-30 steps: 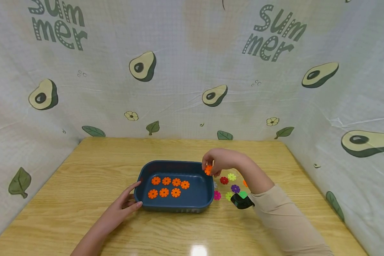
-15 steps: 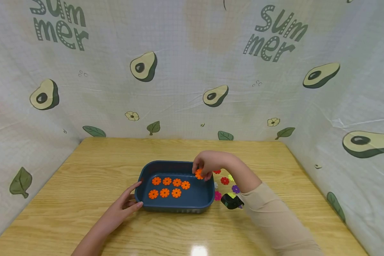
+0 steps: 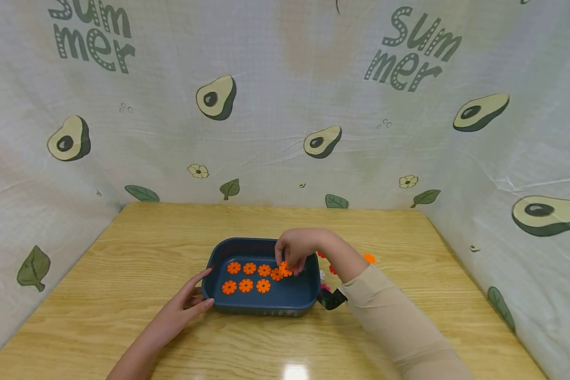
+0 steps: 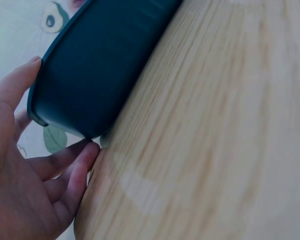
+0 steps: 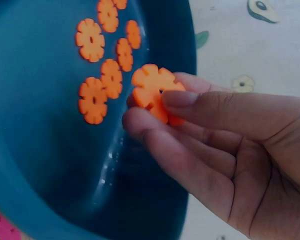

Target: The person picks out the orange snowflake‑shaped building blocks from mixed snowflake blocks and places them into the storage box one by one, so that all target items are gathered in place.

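Observation:
A dark blue plastic tray [image 3: 261, 311] stands on the wooden table, with several orange flower-shaped discs [image 3: 245, 285] lying flat in two rough rows on its floor. At its left end my left hand [image 3: 180, 306] grips the tray; in the left wrist view the thumb is on the rim and other fingertips are by the base. Over the tray's right part, my right hand [image 3: 296, 248] pinches another orange notched disc [image 5: 152, 87] between thumb and fingers. In the head view that disc overlaps the rightmost disc [image 3: 276, 274] of the upper row.
Right of the tray, partly behind my right forearm, lie a red disc [image 3: 333, 269], a white disc [image 3: 322, 275], a pink disc [image 3: 325, 287] and an orange disc [image 3: 369, 258]. A printed cloth [image 3: 266, 174] hangs behind the table [image 3: 180, 227] and along both sides.
My right hand has carried the orange disc leftward from above the tray's back right corner and lower, towards the upper row. The left hand keeps its place on the tray.

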Demonstrator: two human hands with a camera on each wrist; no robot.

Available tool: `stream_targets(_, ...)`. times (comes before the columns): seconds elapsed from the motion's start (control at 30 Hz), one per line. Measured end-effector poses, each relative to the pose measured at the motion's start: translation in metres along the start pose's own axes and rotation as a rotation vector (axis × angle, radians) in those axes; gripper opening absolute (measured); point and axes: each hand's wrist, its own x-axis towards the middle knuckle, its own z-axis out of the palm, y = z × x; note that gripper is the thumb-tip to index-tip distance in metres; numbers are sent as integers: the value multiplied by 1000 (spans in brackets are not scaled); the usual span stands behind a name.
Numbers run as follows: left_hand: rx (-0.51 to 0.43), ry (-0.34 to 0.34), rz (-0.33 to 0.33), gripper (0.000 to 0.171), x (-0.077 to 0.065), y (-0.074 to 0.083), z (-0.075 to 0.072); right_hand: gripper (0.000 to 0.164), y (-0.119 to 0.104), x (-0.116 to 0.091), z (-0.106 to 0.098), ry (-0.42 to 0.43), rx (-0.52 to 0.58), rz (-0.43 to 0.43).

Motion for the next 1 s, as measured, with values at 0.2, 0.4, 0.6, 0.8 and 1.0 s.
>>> stream_targets(0.2, 14, 6, 12, 67, 0, -1, 0, 23, 2, 13, 3, -67, 6, -4)
stream_targets(0.4, 28, 13, 18, 68, 0, 1, -1, 27, 2, 20, 5, -127, 5, -1)
stream_targets(0.6, 14, 15, -1, 67, 0, 0, 1, 21, 2, 30, 6, -171, -96, -9)
stream_targets(0.8, 6, 7, 9, 68, 2, 1, 2, 18, 0, 39, 4, -233, -221, -23)
stream_targets(1.0, 10, 9, 3, 68, 3, 1, 1, 14, 2, 47, 4, -274, -251, -37)
